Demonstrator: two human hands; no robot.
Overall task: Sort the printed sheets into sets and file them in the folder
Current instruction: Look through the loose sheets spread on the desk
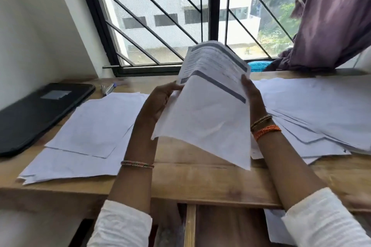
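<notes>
Both hands, left [160, 100] and right [251, 94], grip a sheaf [210, 110] by its sides above the bench [200, 182], likely checking which pile it joins; folder [38, 112] waits far left.

a home study corner: a wooden worktop [200, 182] under a barred window [170, 16] with a purple curtain [331, 16], apartment blocks outside, paper piles [90, 126] and a black folder [36, 114].

Matt paper sheets [208, 110], wooden desk [200, 182]
</notes>
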